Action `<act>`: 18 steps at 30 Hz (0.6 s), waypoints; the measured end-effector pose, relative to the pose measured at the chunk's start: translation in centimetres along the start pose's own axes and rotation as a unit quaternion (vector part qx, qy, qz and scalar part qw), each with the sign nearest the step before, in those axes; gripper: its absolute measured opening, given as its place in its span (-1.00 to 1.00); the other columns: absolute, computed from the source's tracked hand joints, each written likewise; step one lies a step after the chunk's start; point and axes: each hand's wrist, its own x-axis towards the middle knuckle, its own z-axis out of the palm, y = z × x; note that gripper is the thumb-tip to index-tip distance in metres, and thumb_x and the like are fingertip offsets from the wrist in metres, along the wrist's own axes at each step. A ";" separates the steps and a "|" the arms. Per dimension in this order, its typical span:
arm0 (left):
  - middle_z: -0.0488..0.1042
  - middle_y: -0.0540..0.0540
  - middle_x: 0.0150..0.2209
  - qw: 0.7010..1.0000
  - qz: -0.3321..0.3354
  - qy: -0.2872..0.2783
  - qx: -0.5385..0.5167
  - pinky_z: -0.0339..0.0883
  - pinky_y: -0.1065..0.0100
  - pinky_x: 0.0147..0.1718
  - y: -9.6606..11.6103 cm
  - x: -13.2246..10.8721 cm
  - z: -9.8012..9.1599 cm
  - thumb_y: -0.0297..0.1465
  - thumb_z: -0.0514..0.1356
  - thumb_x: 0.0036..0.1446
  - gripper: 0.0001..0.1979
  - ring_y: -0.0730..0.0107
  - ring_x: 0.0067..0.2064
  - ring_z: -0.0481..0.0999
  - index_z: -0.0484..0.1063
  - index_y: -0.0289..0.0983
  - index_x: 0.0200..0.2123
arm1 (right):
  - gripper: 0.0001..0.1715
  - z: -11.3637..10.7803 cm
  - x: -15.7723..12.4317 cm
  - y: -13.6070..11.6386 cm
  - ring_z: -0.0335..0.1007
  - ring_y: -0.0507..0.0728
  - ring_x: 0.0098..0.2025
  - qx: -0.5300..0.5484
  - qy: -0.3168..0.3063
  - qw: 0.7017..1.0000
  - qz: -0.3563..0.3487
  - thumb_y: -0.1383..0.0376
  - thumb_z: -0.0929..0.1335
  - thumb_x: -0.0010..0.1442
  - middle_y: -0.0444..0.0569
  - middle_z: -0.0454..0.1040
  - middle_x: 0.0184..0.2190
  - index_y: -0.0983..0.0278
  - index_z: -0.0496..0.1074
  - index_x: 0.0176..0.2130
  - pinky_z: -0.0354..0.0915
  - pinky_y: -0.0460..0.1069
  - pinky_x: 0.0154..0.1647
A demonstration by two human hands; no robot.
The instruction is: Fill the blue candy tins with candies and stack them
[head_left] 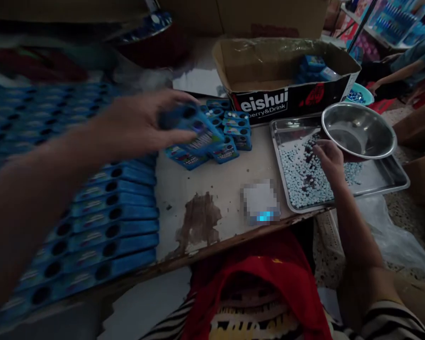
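Note:
My left hand (145, 120), smeared by motion, grips a small blue box (207, 134) with a dark round hole in its end. That box hangs over a cluster of like blue boxes (237, 137), some with white pellets at their openings. My right hand (330, 160) is over the metal tray (382, 182), its fingers drawn together among pale blue pellets (299, 177). Whatever those fingers hold is too small to make out. To the left, rows of blue boxes (116, 212) lie packed together, their round holes facing up.
Behind the tray stands a black-printed cardboard carton (262, 104) with a few blue boxes inside. A steel bowl (361, 127) rests on the tray's far right part. Near the table's front edge is a pixelated patch. Another person's arm reaches by a green basin (364, 89).

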 end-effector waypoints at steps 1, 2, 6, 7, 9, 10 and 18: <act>0.70 -0.05 0.12 0.998 0.024 -0.054 -0.036 0.57 0.05 0.15 2.1 -0.6 1.6 0.11 0.26 0.21 -0.23 0.09 0.09 0.71 0.52 -0.15 0.37 | -0.56 -1.0 -0.5 0.2 0.59 0.26 -0.07 -0.060 -0.069 0.995 -0.025 -0.05 0.41 0.48 0.08 0.65 -0.08 0.19 0.58 0.10 0.50 0.17 0.08; 0.71 -0.08 0.14 0.991 0.045 -0.103 -0.068 0.58 0.11 0.13 4.0 -1.1 3.4 0.01 0.27 0.24 -0.29 0.11 0.07 0.72 0.50 -0.14 0.38 | -0.55 -2.0 -1.0 0.4 0.60 0.32 0.00 -0.132 -0.130 0.981 -0.052 -0.05 0.44 0.47 0.15 0.66 0.00 0.20 0.60 0.12 0.49 0.23 0.14; 0.65 -0.16 0.29 0.957 0.115 -0.219 -0.151 0.56 0.17 0.23 8.6 -3.4 9.8 -0.24 0.27 0.31 -0.37 0.05 0.20 0.71 0.44 -0.14 0.43 | -0.34 -5.3 -3.1 2.3 0.44 0.61 0.33 -0.362 -0.219 0.902 -0.090 -0.06 0.47 0.45 0.41 0.54 0.29 0.29 0.54 0.31 0.41 0.45 0.30; 0.63 -0.17 0.32 0.952 0.125 -0.227 -0.160 0.54 0.17 0.26 9.0 -4.0 11.0 -0.28 0.27 0.32 -0.37 0.04 0.26 0.69 0.42 -0.13 0.43 | -0.27 -5.9 -3.5 2.7 0.40 0.64 0.36 -0.384 -0.224 0.892 -0.086 -0.08 0.46 0.46 0.43 0.52 0.31 0.31 0.49 0.37 0.40 0.47 0.31; 0.56 -0.19 0.40 0.947 0.136 -0.239 -0.167 0.50 0.17 0.32 9.1 -5.0 12.5 -0.35 0.24 0.34 -0.36 0.03 0.37 0.62 0.38 -0.11 0.47 | -0.14 -6.8 -4.3 3.4 0.36 0.65 0.41 -0.401 -0.242 0.879 -0.087 -0.14 0.44 0.46 0.44 0.46 0.38 0.31 0.39 0.47 0.39 0.48 0.34; 0.52 -0.20 0.45 0.945 0.138 -0.245 -0.169 0.47 0.16 0.36 9.0 -5.5 13.0 -0.37 0.21 0.37 -0.35 0.04 0.42 0.57 0.35 -0.12 0.50 | -0.06 -7.0 -4.5 3.7 0.32 0.65 0.45 -0.404 -0.257 0.873 -0.091 -0.17 0.46 0.44 0.44 0.41 0.44 0.28 0.33 0.52 0.37 0.48 0.36; 0.39 -0.26 0.55 0.958 0.110 -0.202 -0.173 0.33 0.04 0.50 7.4 -7.4 9.2 -0.02 0.34 0.41 -0.17 -0.08 0.54 0.42 0.24 -0.15 0.61 | -0.22 -4.9 -3.3 3.9 0.40 0.63 0.35 -0.405 -0.319 0.840 -0.168 -0.08 0.50 0.42 0.41 0.39 0.40 0.26 0.44 0.41 0.44 0.34 0.20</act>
